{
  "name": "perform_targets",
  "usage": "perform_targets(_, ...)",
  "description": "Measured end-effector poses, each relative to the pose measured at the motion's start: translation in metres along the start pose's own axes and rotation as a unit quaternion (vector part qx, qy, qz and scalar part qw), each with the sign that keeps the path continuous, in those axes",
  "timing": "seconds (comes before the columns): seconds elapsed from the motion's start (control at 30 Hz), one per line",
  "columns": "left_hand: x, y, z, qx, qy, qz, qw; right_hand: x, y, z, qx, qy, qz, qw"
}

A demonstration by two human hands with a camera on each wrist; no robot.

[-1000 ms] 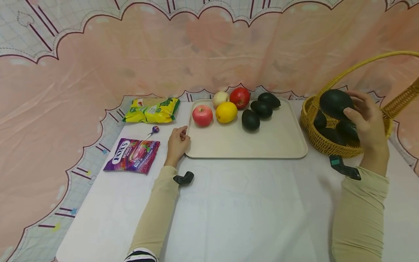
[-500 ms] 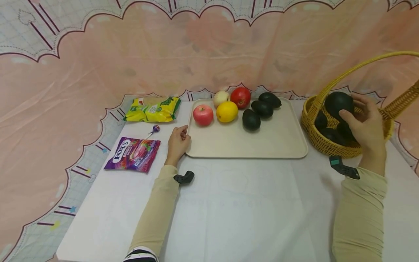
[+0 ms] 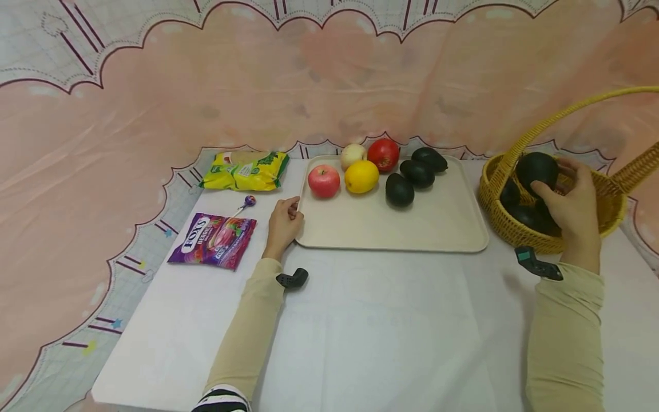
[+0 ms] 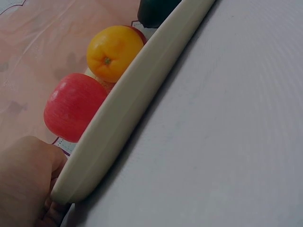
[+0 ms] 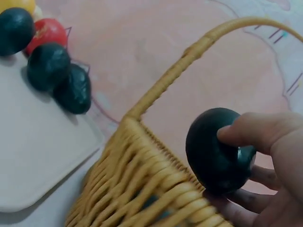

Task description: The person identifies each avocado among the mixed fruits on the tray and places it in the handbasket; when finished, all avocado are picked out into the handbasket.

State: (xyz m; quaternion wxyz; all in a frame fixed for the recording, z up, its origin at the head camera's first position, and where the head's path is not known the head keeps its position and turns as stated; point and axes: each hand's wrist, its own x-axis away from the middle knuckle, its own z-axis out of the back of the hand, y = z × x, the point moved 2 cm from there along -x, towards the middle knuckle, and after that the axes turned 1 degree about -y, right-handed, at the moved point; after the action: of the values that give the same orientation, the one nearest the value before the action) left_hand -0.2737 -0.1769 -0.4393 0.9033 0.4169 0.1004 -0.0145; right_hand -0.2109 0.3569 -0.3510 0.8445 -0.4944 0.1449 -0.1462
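Over a white table point(image 3: 391, 326), the right hand point(image 3: 578, 197) grips an avocado point(image 3: 535, 170)

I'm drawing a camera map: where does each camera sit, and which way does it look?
Head: on the person's head, facing forward and down at the tray and basket; left hand, right hand and sleeves show.
Left wrist: on that wrist, looking along the tray's edge; part of the left hand shows.
Right wrist: on that wrist, looking at the held dark fruit; right-hand fingers show.
Shared: head and left wrist both show the red apple.
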Motion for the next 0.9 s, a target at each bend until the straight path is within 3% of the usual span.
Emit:
perform_targets(0.33, 0.0, 0.0, -0.002, -0.002, 0.002, -0.002, 1.0, -0.008, 0.013, -0.008, 0.05, -0.03, -0.017, 0.9982)
perform_targets(0.63, 0.001, 0.0, -0.002, -0.003, -0.009, 0.011, 0.9999, -0.026, 0.014, -0.01, 0.119, -0.018, 0.047, 0.9916)
perform_targets(0.9, 0.002, 0.001, -0.001, -0.004, -0.003, 0.007, 1.0, -0.034, 0.018, -0.006, 0.147, -0.051, 0.013, 0.9878)
